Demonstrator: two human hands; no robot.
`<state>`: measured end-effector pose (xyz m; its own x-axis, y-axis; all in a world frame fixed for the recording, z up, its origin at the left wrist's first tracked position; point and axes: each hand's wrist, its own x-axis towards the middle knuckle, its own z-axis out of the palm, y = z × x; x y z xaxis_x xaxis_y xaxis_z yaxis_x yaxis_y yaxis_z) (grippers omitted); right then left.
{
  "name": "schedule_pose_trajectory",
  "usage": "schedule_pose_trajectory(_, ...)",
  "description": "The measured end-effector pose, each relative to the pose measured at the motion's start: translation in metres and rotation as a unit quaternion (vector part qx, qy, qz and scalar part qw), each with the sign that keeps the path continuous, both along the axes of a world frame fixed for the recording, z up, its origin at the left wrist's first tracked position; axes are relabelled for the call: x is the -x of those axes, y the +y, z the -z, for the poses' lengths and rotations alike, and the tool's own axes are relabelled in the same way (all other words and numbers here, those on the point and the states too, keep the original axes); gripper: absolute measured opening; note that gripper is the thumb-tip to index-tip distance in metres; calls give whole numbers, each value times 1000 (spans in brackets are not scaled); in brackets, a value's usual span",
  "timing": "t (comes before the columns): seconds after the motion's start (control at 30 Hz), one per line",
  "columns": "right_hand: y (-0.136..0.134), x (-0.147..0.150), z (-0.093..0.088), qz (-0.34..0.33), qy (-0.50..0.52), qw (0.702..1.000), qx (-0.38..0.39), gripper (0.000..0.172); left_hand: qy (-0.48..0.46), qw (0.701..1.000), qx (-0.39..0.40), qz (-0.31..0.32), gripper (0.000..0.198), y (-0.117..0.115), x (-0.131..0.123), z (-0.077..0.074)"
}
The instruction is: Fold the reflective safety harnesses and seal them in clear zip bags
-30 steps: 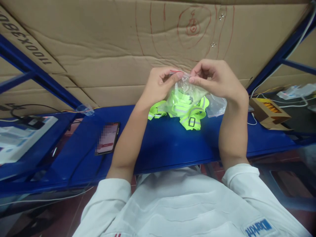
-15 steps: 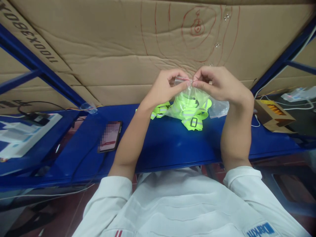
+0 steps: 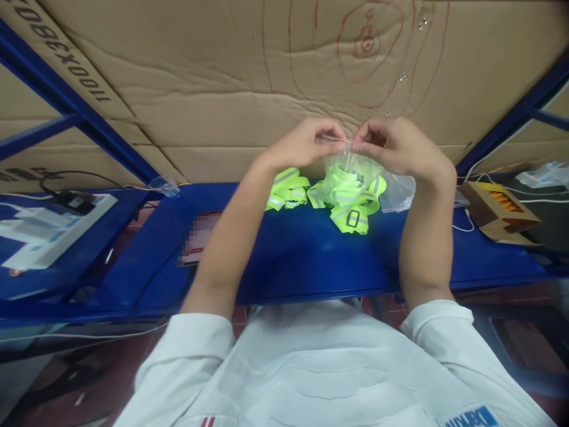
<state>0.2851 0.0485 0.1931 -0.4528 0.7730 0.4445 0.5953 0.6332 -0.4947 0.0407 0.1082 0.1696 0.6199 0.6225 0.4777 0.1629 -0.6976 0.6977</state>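
My left hand (image 3: 312, 142) and my right hand (image 3: 386, 142) pinch the top edge of a clear zip bag (image 3: 340, 159) between thumbs and fingers, close side by side. Behind and below the bag lie neon yellow-green reflective straps (image 3: 351, 204) with grey stripes and a black buckle (image 3: 353, 219). Whether these straps are inside the bag or behind it I cannot tell. Another bundle of the same straps (image 3: 291, 188) rests on the blue table, partly covered by my left forearm. More clear plastic bags (image 3: 399, 193) lie beside my right wrist.
A phone (image 3: 198, 237) lies on the blue table (image 3: 311, 267), partly behind my left forearm. White power strips (image 3: 57, 231) are at the left, near a clear plastic cup (image 3: 164, 186). At the right stands an open cardboard box (image 3: 500, 213). A cardboard wall (image 3: 213, 77) closes off the back.
My left hand has drawn slightly down and the bag's top edge has turned, showing less of its red zip line. The view has shifted a little; my left forearm now covers part of the phone.
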Motion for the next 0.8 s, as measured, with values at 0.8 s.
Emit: schedule_pose_trajectory(0.8,-25,-22,-21,44,-64,997,11,12,474,712,153,-495,88,-139,230,109)
